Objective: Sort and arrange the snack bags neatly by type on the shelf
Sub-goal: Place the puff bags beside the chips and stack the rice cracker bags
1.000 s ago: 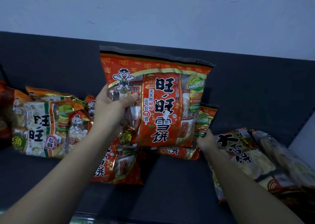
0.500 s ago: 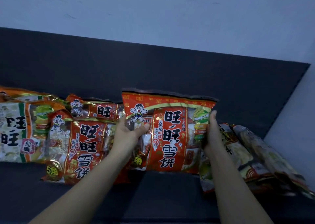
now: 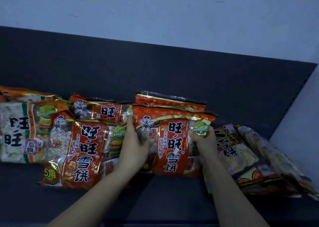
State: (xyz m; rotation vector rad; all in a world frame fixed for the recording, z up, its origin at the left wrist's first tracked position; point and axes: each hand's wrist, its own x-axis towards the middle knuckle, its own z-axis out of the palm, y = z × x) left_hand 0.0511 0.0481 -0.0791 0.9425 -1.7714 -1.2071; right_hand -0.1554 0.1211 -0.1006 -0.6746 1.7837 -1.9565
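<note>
A red snow-cracker bag (image 3: 172, 140) stands in the middle of the dark shelf (image 3: 172, 197), leaning on another red bag (image 3: 170, 100) behind it. My left hand (image 3: 136, 144) grips its left edge and my right hand (image 3: 203, 140) grips its right edge. Left of it lie two more red bags, one in front (image 3: 82, 150) and one behind (image 3: 103, 112). A white and green bag (image 3: 20, 133) sits at the far left. Two pale large-cracker bags (image 3: 241, 157) lie tilted at the right.
The shelf's dark back panel (image 3: 155, 68) rises behind the bags, with a pale wall (image 3: 155, 11) above. A light side wall (image 3: 296, 116) closes the shelf at the right. Bare shelf floor shows in front of the bags.
The red bag was held up high, then came down onto the shelf in front of another red bag. My right hand moved from its lower corner to its right edge.
</note>
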